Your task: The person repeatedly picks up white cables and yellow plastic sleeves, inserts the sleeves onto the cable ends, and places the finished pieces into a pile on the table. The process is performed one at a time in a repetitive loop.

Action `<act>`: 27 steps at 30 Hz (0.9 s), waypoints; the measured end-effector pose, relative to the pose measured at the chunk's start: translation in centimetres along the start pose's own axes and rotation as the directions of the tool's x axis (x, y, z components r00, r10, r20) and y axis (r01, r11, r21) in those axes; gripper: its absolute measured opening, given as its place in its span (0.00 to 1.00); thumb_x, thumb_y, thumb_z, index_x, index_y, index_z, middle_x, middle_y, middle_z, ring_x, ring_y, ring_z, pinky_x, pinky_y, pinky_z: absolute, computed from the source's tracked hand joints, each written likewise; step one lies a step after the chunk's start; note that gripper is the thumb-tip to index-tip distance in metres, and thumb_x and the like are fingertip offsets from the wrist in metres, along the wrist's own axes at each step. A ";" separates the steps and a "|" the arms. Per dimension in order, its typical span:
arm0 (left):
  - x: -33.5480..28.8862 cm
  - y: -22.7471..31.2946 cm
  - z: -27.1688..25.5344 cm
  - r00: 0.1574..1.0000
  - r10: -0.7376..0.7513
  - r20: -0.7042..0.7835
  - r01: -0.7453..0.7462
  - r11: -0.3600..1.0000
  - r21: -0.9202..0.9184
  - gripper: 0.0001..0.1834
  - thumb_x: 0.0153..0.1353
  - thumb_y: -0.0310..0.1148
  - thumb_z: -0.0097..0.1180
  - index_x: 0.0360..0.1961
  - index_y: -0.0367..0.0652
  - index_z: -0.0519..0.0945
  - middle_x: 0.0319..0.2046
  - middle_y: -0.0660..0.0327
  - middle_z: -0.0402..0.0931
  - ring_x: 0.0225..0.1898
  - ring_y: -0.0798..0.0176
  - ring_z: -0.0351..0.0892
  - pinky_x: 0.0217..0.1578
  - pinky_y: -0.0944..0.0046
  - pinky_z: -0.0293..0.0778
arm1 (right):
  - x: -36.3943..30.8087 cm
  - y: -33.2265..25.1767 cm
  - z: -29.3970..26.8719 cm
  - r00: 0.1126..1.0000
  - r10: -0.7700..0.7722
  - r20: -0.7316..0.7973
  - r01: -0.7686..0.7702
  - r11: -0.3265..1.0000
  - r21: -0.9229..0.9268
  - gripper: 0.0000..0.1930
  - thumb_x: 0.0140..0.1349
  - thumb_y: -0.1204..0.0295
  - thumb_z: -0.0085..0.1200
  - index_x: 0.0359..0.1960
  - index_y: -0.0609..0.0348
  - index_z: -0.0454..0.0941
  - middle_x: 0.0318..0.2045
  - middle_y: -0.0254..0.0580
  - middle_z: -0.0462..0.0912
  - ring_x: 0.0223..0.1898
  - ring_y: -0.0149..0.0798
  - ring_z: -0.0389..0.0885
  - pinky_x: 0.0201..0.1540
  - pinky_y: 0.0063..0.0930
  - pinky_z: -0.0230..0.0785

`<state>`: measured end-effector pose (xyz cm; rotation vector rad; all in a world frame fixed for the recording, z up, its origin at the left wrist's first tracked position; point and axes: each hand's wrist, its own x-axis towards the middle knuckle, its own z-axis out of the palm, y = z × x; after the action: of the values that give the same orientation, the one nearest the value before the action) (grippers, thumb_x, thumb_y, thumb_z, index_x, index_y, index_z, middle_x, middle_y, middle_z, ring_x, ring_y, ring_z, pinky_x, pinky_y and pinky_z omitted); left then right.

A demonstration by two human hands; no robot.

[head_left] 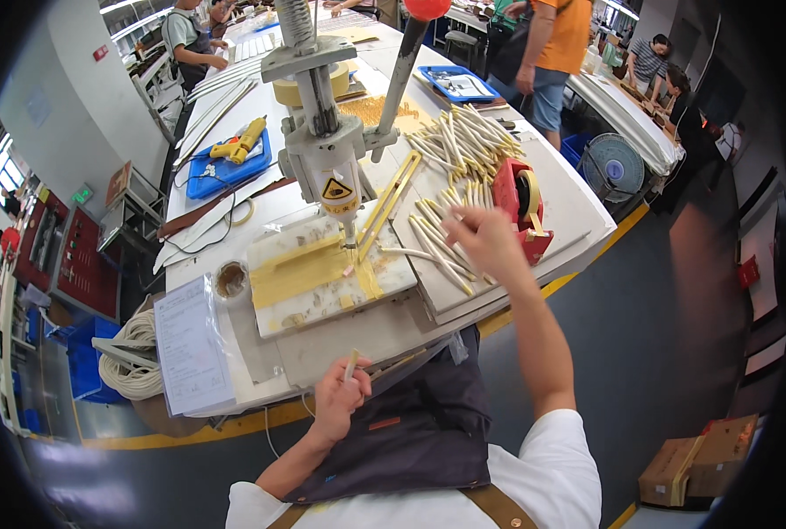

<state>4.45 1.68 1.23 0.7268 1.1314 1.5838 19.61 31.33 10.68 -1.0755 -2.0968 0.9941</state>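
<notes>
Low in front of my apron, my left hand (340,399) is closed around a short cord piece (351,363), whose pale yellowish end sticks up past the fingers. My right hand (490,243) reaches over a pile of white cord pieces (437,231) with yellow-wrapped ends, beside a red tape dispenser (535,240). Its fingers are curled together; whatever they hold, if anything, is hidden. Left of that hand stands a grey bench press (329,154), its tip down over a pale block (280,310) partly covered with yellow tape. One cord piece (408,253) points toward the tip.
A yellow glue gun (243,141) lies on a blue tray (212,179) at the left. A paper sheet (190,344) hangs at the table's near-left edge, beside a tape roll (231,279). Another blue tray (456,84) is farther back. A fan (613,166) and people stand beyond.
</notes>
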 end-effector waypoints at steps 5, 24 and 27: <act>0.8 -0.8 -0.5 0.996 0.066 -0.067 -0.068 0.997 -0.022 0.17 0.79 0.35 0.41 0.49 0.29 0.76 0.29 0.61 0.72 0.22 0.78 0.57 0.24 0.75 0.58 | 3.9 4.6 -1.4 0.897 -0.392 -0.204 0.181 0.747 -0.640 0.13 0.61 0.70 0.64 0.45 0.65 0.85 0.30 0.52 0.87 0.32 0.52 0.85 0.38 0.41 0.76; -8.2 15.0 -8.5 0.880 0.406 -0.247 -0.089 0.651 0.754 0.10 0.60 0.22 0.64 0.42 0.32 0.86 0.27 0.60 0.85 0.26 0.72 0.81 0.28 0.73 0.76 | -3.3 1.8 7.5 0.754 -0.398 0.523 -0.298 0.502 0.812 0.05 0.57 0.84 0.66 0.35 0.68 0.84 0.29 0.43 0.86 0.29 0.31 0.85 0.34 0.24 0.80; -4.0 16.8 -9.3 0.845 0.479 -0.239 0.019 0.420 0.907 0.09 0.59 0.25 0.65 0.40 0.32 0.87 0.27 0.62 0.85 0.30 0.72 0.81 0.30 0.73 0.73 | -2.3 2.7 10.9 0.862 -0.318 0.396 -0.024 0.753 0.658 0.05 0.57 0.79 0.67 0.35 0.67 0.85 0.30 0.39 0.87 0.30 0.28 0.84 0.33 0.24 0.77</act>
<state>-8.92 -5.77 13.49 1.2700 2.4367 1.3162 13.70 26.61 2.05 -0.2964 -1.8849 1.8742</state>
